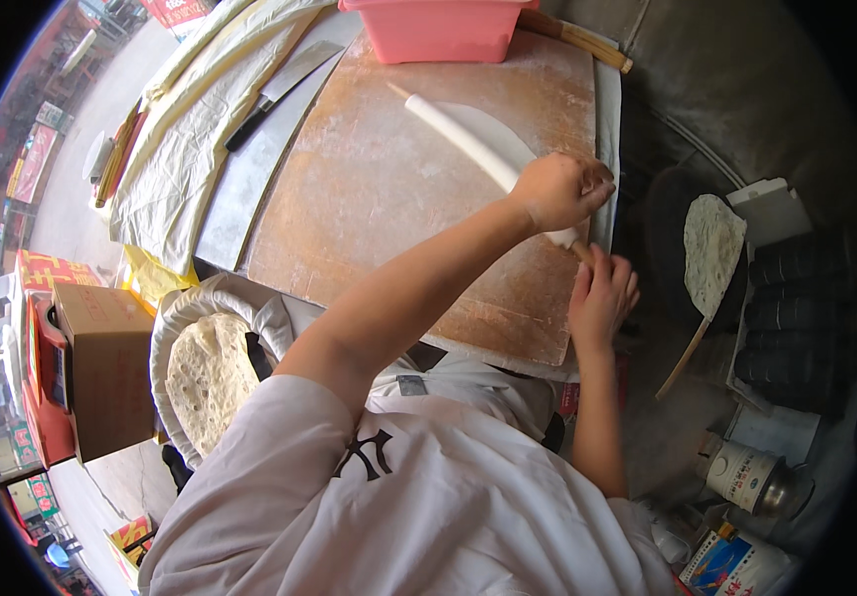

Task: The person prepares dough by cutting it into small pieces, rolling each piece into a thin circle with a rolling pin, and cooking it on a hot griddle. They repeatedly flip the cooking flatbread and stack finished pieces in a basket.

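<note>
A wooden rolling pin lies aslant on the floured wooden board, with a sheet of white dough wound around most of its length. Part of the sheet still spreads flat beyond the roll. My left hand is curled into a fist over the dough roll, and the pin passes beneath its wrist; nothing shows between the fingers, though their undersides are hidden. At the board's right edge, my right hand grips the bare near end of the pin.
A pink plastic tub stands at the board's far edge. To the left lie a cleaver and cloth; below them is a cloth-lined basin of dough. On the right, a flatbread rests on a dark griddle with a stick.
</note>
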Demonstrator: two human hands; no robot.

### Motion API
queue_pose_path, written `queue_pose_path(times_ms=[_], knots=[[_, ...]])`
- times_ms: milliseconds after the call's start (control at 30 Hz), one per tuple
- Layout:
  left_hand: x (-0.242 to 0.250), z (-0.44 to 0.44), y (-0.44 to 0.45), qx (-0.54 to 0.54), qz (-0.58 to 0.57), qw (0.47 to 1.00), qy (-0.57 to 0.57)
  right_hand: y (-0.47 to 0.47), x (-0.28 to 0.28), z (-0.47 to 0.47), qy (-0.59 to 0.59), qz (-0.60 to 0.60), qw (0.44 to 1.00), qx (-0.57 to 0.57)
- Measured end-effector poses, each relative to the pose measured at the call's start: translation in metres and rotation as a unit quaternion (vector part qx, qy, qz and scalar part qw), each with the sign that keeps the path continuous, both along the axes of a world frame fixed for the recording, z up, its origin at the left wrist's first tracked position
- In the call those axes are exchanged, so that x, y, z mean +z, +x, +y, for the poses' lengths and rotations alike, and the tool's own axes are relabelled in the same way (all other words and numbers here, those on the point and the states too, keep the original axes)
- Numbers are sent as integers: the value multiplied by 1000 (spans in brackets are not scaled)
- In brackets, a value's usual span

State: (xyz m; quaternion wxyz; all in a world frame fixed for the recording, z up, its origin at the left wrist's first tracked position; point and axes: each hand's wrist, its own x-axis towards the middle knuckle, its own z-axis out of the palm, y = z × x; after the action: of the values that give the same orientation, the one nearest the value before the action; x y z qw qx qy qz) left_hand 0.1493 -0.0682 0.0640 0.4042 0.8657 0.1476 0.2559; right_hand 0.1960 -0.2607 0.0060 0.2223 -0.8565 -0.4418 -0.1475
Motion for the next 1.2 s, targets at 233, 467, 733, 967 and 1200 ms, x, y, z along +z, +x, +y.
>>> queue_pose_path(times_ms=[233,467,733,967,1200], knots=[[-49,55,-180,372,-100,922,-43,8,-8,4,-6,7,999,39],[-9,48,-255,157,198,931,263,-38,82,47,29,80,951,296],[-28,-29,-265,78,245,951,172,-125,27,26,-158,141,937,279],[-31,277,-131,387,348,842,144,125,44,346,-301,171,938,15],[-66,177,-213,415,241,853,204,124,6,253,-188,21,976,112]])
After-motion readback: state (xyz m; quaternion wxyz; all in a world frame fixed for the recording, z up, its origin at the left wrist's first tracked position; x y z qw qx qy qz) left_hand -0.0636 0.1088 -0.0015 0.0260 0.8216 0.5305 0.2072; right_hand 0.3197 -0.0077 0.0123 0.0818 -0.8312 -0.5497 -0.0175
